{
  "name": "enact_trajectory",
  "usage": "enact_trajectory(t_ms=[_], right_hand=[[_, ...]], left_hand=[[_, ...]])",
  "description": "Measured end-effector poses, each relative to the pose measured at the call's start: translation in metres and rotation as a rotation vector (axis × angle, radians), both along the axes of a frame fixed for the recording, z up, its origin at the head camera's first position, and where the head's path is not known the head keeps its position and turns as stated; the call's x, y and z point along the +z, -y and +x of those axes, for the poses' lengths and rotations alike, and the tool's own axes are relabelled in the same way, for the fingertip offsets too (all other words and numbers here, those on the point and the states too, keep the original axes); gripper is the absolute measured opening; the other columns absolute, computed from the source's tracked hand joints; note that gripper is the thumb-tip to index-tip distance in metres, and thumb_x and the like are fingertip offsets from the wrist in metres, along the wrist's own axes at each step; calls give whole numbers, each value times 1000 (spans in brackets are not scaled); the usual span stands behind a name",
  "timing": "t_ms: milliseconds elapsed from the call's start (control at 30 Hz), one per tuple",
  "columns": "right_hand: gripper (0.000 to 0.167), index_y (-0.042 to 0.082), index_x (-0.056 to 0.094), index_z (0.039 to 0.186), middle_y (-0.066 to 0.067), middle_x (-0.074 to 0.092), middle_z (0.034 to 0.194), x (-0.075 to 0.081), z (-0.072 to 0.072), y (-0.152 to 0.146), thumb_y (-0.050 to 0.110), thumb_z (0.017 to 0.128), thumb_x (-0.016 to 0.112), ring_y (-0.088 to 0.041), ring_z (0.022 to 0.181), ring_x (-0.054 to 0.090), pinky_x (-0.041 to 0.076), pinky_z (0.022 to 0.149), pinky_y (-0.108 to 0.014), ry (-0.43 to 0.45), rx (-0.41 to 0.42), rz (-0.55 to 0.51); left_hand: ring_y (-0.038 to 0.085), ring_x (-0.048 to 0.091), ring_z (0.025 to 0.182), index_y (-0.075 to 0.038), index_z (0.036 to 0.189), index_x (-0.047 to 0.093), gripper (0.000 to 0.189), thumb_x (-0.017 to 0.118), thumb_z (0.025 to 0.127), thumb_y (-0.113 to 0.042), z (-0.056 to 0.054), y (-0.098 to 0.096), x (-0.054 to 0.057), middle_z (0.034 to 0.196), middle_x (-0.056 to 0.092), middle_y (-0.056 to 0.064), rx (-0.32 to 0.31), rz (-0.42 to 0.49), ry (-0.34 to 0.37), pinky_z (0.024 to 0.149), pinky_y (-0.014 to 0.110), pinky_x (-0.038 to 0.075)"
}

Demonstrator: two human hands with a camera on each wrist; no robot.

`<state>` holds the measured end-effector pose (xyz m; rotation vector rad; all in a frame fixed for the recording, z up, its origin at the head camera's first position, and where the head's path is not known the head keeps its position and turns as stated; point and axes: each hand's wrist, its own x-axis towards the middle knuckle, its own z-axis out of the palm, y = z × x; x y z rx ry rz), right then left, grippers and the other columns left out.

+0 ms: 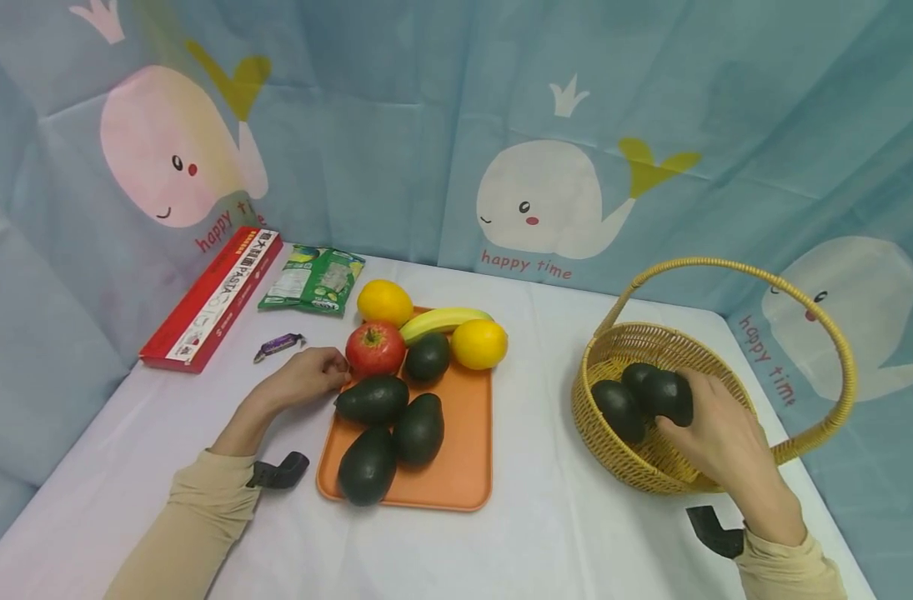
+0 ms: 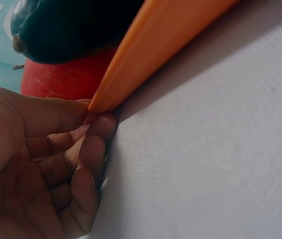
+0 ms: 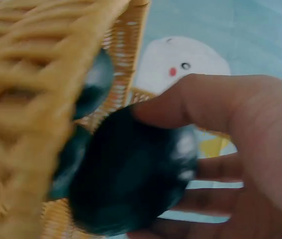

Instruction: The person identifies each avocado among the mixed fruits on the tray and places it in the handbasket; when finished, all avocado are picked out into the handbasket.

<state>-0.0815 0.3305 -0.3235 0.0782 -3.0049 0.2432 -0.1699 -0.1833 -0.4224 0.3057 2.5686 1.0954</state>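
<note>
Right hand (image 1: 726, 429) has thumb and fingers curled round a dark avocado (image 1: 668, 397), in over the basket (image 1: 600, 443) at right of the head frame. Left hand (image 1: 309, 377), left of centre, pinches the rim of the orange tray (image 1: 467, 450) between thumb and fingers.

Risks: skin looks smooth and glossy, so a weak grip could let the avocado slip onto the two basket avocados (image 1: 619, 411) by it. Handle (image 1: 846, 371) foot is close to the right hand; a sideways move could snag it and tip the basket. If the left pinch lifts or tugs, tray tilts and the four tray avocados (image 1: 418, 429) could roll, worst for the one whose stem end reaches the left rim. Red fruit (image 1: 375, 348) by the left fingers could get nudged; lemon (image 1: 480, 344) at the tray's right edge could roll off.

Hard to see: right fingertips are behind the avocado and right wrist view is blurry, so can't judge grip firmness. Can't tell if the held avocado touches its neighbour. Left fingertips partly hidden under the rim. Tray's far edge mostly covered by fruit, incl. banana (image 1: 441, 322). Sleeves (image 1: 208, 508) cut off at bottom of head frame
</note>
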Motion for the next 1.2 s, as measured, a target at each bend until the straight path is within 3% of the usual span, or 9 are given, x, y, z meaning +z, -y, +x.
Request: enact_trajectory(t_ms=[200,567,733,833,967,1100,1200], right_hand=[[74,-12,43,131,-36,55,116,-11,-1,-15,21,75,79,-50,97,58,49,73,-57,180,-2,46],[79,-12,42,133,-40,52,126,-33,-7,-25,25,76,82,-57,111,53,47,83,-62,271,50,39],[81,-6,39,139,-39,48,130,-26,-5,-21,26,78,80,-58,112,50,46,82,-64,266,40,49],[73,-3,43,138,-35,50,128,-17,-2,-10,25,81,78,-55,107,54,48,78,-62,183,51,50],[52,0,55,129,-26,58,119,-10,0,21,17,84,74,-45,95,63,51,73,-56,-51,122,9],[35,4,64,115,-15,65,110,-14,-5,60,9,81,73,-32,91,66,54,70,-46,-288,317,-38],[33,8,66,111,-10,66,111,-20,-9,91,8,79,75,-26,97,66,55,76,-41,-371,475,-62]], left_hand=[[18,53,75,3,100,61,20,60,92,-15,0,-1,0,82,63,9,2,1,9,69,28,44],[18,54,75,3,99,61,19,60,92,-15,1,0,0,82,64,9,3,9,7,69,28,45],[18,54,76,3,100,61,20,59,92,-14,0,-1,1,83,64,9,1,11,11,70,28,45],[18,54,76,3,100,61,19,59,92,-14,0,-1,2,82,64,9,-1,7,4,70,28,45],[18,54,75,3,99,61,19,59,92,-14,0,-1,2,81,64,9,-1,1,-4,70,28,45],[18,54,75,3,98,61,19,59,92,-14,1,-1,2,81,64,9,2,0,-8,69,28,44],[18,54,75,3,98,61,18,59,92,-14,1,0,2,80,63,9,5,1,-4,70,28,44]])
